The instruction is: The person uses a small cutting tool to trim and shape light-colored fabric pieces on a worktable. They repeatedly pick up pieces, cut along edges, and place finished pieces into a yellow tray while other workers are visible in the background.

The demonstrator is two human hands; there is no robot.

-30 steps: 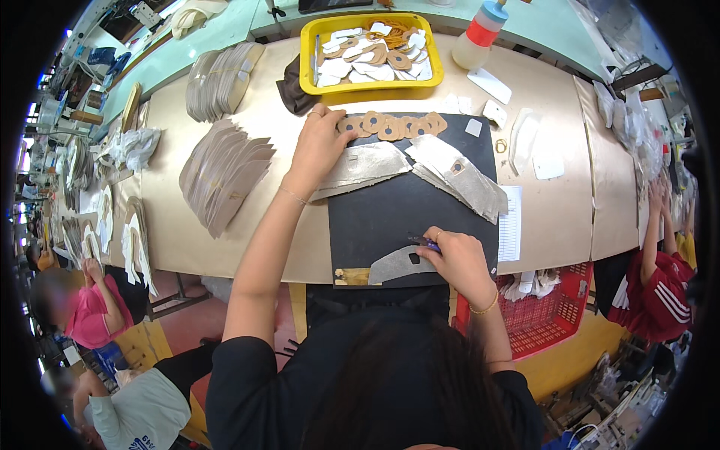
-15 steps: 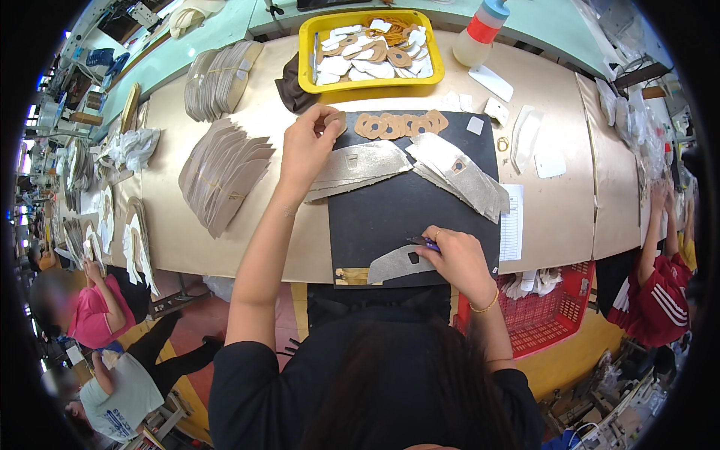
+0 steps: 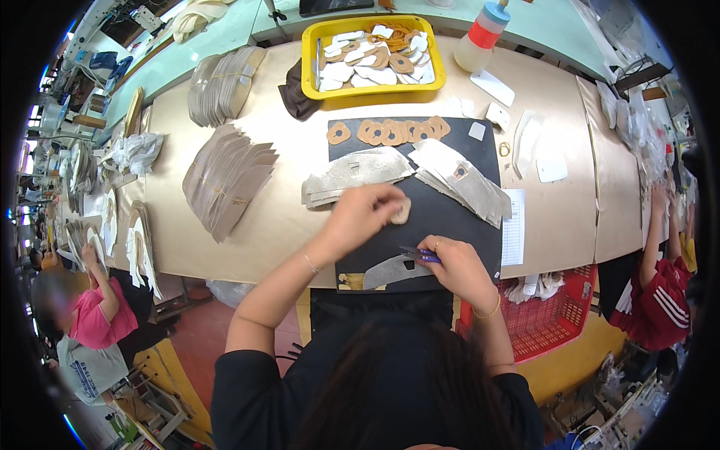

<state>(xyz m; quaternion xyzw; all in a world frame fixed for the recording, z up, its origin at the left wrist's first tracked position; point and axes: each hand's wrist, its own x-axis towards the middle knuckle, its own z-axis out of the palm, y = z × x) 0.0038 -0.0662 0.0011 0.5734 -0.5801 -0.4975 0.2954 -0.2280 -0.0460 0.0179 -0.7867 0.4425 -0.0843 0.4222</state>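
Observation:
My left hand (image 3: 364, 217) pinches a small tan patch (image 3: 401, 212) over the middle of the black board (image 3: 465, 240). My right hand (image 3: 459, 268) is closed on a purple-handled tool with a dark pointed tip (image 3: 420, 255), perhaps thread snips. Below that tip a curved grey piece (image 3: 386, 271) with a dark square hole lies at the board's near edge. Farther up the board are two fanned stacks of similar pieces, a left stack (image 3: 358, 171) and a right stack (image 3: 459, 174). Behind them sits a row of tan patches with holes (image 3: 405, 131), and one separate patch (image 3: 334, 139) lies to its left.
A yellow tray (image 3: 306, 67) of white and tan pieces stands at the back, with a glue-like bottle (image 3: 480, 37) to its right. Tied bundles of grey-brown pieces (image 3: 225, 176) lie left. A red basket (image 3: 577, 300) is below the table's right side. Other people work on both sides.
My left hand has moved from the row of patches down toward me, carrying a tan patch. My right hand has stayed near the curved grey piece, its tool tip now slightly raised.

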